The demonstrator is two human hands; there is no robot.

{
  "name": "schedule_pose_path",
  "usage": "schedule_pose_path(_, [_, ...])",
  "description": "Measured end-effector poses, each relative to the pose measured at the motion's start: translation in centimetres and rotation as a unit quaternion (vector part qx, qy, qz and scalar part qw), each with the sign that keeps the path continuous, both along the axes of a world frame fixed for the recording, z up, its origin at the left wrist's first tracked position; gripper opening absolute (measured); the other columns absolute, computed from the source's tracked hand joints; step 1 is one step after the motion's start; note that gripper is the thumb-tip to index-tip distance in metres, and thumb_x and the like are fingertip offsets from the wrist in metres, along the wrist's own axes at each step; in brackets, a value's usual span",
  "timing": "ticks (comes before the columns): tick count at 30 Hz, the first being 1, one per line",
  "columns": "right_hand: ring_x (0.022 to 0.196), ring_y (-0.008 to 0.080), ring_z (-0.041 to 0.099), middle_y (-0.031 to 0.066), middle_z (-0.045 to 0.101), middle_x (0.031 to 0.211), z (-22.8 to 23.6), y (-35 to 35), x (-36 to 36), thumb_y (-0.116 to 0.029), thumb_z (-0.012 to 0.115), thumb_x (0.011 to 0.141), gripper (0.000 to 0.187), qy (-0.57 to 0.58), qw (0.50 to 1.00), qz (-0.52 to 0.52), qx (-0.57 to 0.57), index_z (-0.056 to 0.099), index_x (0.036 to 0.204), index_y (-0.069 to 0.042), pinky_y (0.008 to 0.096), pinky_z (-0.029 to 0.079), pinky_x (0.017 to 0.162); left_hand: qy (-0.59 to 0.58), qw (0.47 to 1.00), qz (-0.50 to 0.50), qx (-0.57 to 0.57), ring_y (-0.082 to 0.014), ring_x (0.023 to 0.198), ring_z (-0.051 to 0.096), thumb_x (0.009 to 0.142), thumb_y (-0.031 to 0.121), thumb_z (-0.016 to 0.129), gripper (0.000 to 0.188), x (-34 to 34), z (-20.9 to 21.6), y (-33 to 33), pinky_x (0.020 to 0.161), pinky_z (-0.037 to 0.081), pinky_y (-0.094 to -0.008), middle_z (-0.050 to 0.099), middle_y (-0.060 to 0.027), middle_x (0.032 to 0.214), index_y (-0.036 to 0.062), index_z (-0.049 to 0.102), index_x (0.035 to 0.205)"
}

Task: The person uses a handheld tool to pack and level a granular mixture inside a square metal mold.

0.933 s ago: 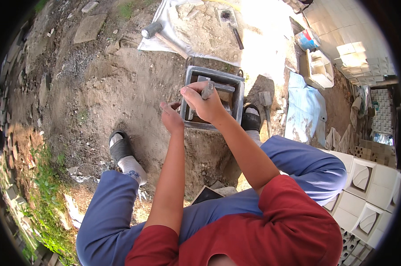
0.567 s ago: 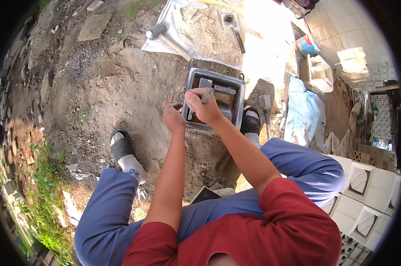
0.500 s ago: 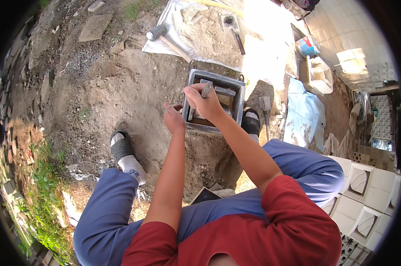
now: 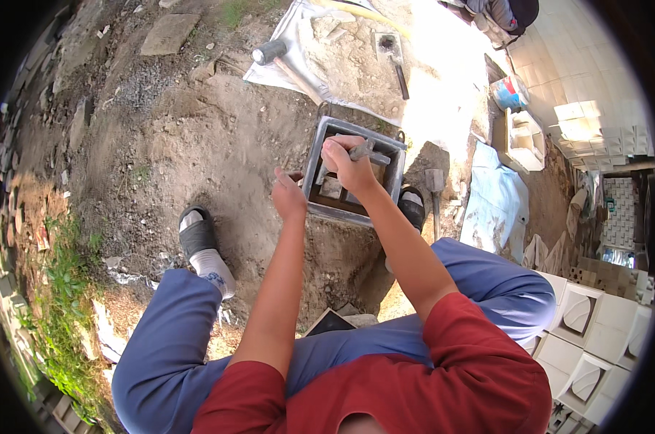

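A square grey mould box (image 4: 315,155) with a smaller frame inside it sits on the dirt between my feet. Reaching in over its far part, my right hand (image 4: 349,163) is closed around a grey hand tool (image 4: 362,150); the tool's exact kind is unclear, as my fingers cover much of it. Below the hand, a pale block-like surface (image 4: 332,188) shows inside the box. My left hand (image 4: 289,195) is beside the box's left wall, thumb and fingers apart, with nothing visible in it. Whether its fingertips touch the wall, I cannot tell.
Beyond the box, a mallet (image 4: 271,52) and a dark-handled trowel (image 4: 389,49) lie on a white sheet with sandy mix. Another mallet-like tool (image 4: 434,181) is right of my foot. Farther right are blue sheeting (image 4: 490,199), a bucket (image 4: 510,92) and pale stacked blocks (image 4: 602,318).
My right hand has shifted slightly right within the box, and the tool has turned from near upright to pointing right. My left hand stays by the wall. The whole view has shifted slightly.
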State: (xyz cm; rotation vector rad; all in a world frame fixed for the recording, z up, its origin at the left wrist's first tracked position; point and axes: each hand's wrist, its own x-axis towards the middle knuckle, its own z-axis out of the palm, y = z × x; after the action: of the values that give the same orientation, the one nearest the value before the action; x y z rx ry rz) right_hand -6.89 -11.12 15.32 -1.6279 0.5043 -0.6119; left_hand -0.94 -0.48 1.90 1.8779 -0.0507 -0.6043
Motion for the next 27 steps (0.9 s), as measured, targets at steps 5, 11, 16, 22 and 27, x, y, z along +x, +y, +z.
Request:
schedule_pose_path(5, [0.046, 0.0077, 0.025, -0.0041, 0.032, 0.052, 2.7, 0.0, 1.6, -0.014, 0.052, 0.099, 0.041, -0.069, 0.99, 0.033, 0.123, 0.039, 0.061, -0.008, 0.0282, 0.02, 0.046, 0.005, 1.0, 0.02, 0.014, -0.0322, 0.087, 0.07, 0.104, 0.052, 0.023, 0.076, 1.4, -1.1, 1.0, 0.088, 0.05, -0.0409, 0.076, -0.0138, 0.088, 0.0017, 0.078, 0.086])
schedule_pose_path(11, [0.046, 0.0072, 0.026, -0.0042, 0.033, 0.052, 2.3, -0.4, 1.8, -0.012, 0.053, 0.099, 0.04, -0.014, 0.992, 0.029, 0.124, 0.04, 0.06, -0.008, 0.0282, 0.02, 0.046, -0.049, 0.995, -0.031, 0.082, -0.0432, 0.085, 0.068, 0.105, 0.048, 0.024, 0.071, 0.6, -0.1, 0.5, 0.082, 0.051, -0.0502, 0.072, -0.0221, 0.087, 0.0047, 0.078, 0.087])
schedule_pose_path(16, [0.048, 0.0038, 0.035, -0.0052, 0.043, 0.054, -0.5, -1.3, 1.9, -0.019, 0.058, 0.097, 0.034, 0.024, 0.995, 0.038, 0.087, 0.055, 0.066, -0.003, 0.026, 0.025, 0.045, -0.047, 0.975, -0.088, 0.198, -0.045, 0.09, 0.067, 0.105, 0.047, 0.023, 0.072, 0.4, 0.1, -1.0, 0.085, 0.05, -0.0524, 0.071, -0.0251, 0.092, -0.0008, 0.075, 0.091])
schedule_pose_path(22, [0.047, 0.005, 0.033, -0.0051, 0.04, 0.051, 1.7, -1.7, 2.5, -0.019, 0.057, 0.098, 0.039, -0.053, 0.989, 0.044, 0.13, 0.051, 0.062, -0.004, 0.0273, 0.024, 0.044, -0.015, 0.971, -0.045, 0.233, -0.0466, 0.091, 0.066, 0.105, 0.046, 0.024, 0.071, 1.3, 1.1, -2.1, 0.082, 0.051, -0.0558, 0.07, -0.0274, 0.095, -0.0028, 0.073, 0.09])
schedule_pose_path(27, [0.047, 0.0056, 0.029, -0.0046, 0.036, 0.053, 1.0, -2.3, 3.5, -0.017, 0.053, 0.101, 0.042, 0.013, 0.994, 0.068, 0.089, 0.043, 0.061, -0.007, 0.0275, 0.022, 0.045, -0.039, 0.963, -0.04, 0.264, -0.0464, 0.089, 0.067, 0.106, 0.044, 0.024, 0.07, 1.3, 1.9, -1.9, 0.081, 0.051, -0.0551, 0.07, -0.0263, 0.092, -0.0023, 0.073, 0.086])
